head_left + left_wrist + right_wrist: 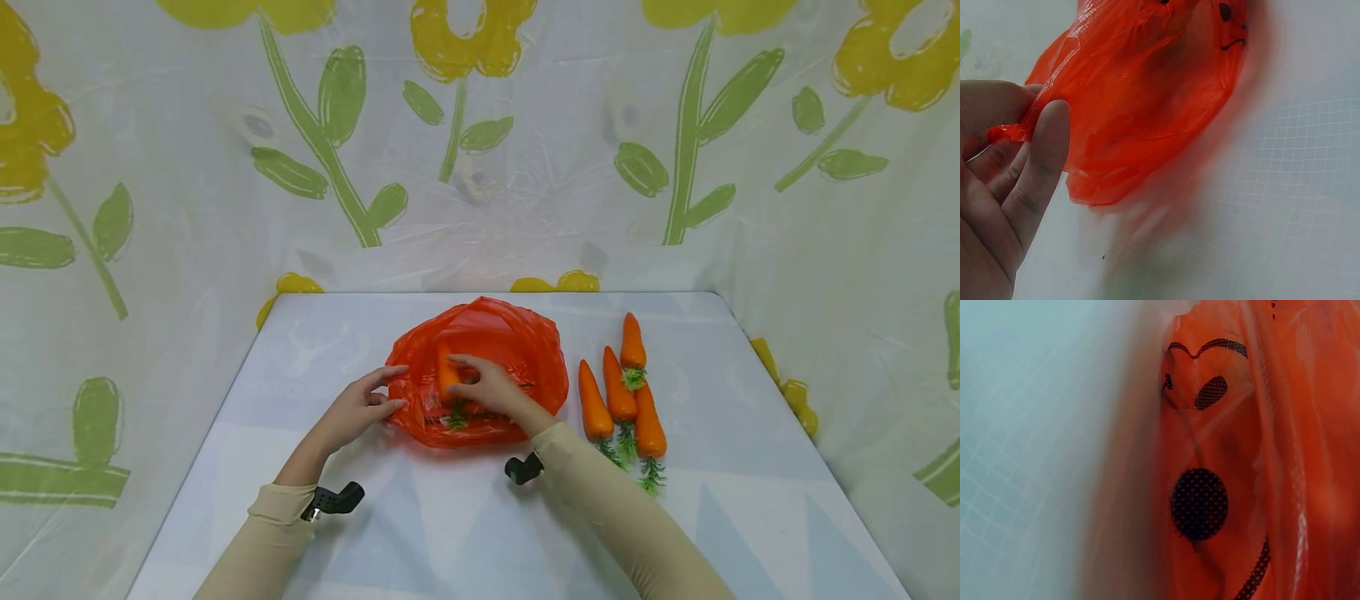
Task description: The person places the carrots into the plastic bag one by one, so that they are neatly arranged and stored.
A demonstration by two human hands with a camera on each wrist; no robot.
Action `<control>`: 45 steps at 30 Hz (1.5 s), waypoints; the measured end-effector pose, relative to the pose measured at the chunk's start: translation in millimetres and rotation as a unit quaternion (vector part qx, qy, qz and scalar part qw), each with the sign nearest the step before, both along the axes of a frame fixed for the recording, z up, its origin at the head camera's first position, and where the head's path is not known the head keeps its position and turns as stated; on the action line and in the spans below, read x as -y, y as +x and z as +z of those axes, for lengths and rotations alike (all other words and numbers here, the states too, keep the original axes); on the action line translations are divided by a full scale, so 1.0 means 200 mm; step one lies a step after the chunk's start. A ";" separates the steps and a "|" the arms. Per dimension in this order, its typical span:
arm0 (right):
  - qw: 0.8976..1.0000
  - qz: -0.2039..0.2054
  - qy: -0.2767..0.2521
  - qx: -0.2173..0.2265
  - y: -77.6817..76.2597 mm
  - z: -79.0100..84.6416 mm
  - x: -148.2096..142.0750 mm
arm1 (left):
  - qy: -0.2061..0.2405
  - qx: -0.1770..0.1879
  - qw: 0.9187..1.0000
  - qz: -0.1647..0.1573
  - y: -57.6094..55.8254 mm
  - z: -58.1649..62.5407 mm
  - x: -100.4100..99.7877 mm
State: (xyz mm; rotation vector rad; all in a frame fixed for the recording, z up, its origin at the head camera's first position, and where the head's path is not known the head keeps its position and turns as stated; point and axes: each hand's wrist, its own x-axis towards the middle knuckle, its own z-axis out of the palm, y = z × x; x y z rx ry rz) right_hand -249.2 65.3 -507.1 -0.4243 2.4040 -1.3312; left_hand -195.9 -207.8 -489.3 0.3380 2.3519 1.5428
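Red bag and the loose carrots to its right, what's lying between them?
In the head view, a narrow strip of bare tabletop separates the red bag from the nearest carrot; the right sleeve cuts in at its lower end.

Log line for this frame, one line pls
left hand: pinches red bag edge | right hand: at carrot within bag's mouth, grip unclear | four other carrots: on table, right of bag
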 end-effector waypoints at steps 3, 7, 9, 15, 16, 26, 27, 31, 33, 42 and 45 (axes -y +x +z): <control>1.000 -0.002 -0.001 -0.004 0.00 0.01 -0.01 | 0.001 0.001 1.000 0.000 0.00 0.00 0.00; 1.000 -0.005 -0.006 -0.004 0.00 0.01 -0.02 | 0.001 -0.001 1.000 -0.001 0.00 0.00 0.00; 1.000 -0.006 -0.010 -0.004 0.00 0.01 -0.02 | 0.003 -0.001 1.000 -0.002 0.01 0.00 0.00; 1.000 -0.007 -0.015 -0.012 -0.01 0.03 -0.03 | 0.010 -0.002 1.000 -0.001 0.01 0.01 -0.01; 1.000 -0.007 -0.015 -0.013 -0.01 0.03 -0.03 | 0.010 -0.001 1.000 -0.001 0.01 0.01 -0.01; 1.000 0.000 -0.011 -0.026 0.02 0.07 -0.04 | 0.008 0.003 1.000 0.002 0.02 0.02 -0.01; 1.000 0.001 -0.013 -0.027 0.02 0.07 -0.04 | 0.007 0.003 1.000 0.003 0.02 0.02 -0.01; 1.000 0.002 -0.013 -0.028 0.04 0.09 -0.05 | 0.007 0.003 1.000 0.002 0.01 0.01 -0.01; 1.000 0.001 -0.014 -0.026 0.04 0.10 -0.06 | 0.006 0.003 1.000 0.001 0.01 0.01 0.00; 0.999 0.010 -0.019 -0.043 0.06 0.15 -0.08 | 0.001 0.005 1.000 0.003 0.00 0.01 0.00; 0.999 0.007 -0.016 -0.041 0.07 0.15 -0.09 | 0.000 0.004 1.000 0.002 0.01 0.01 0.00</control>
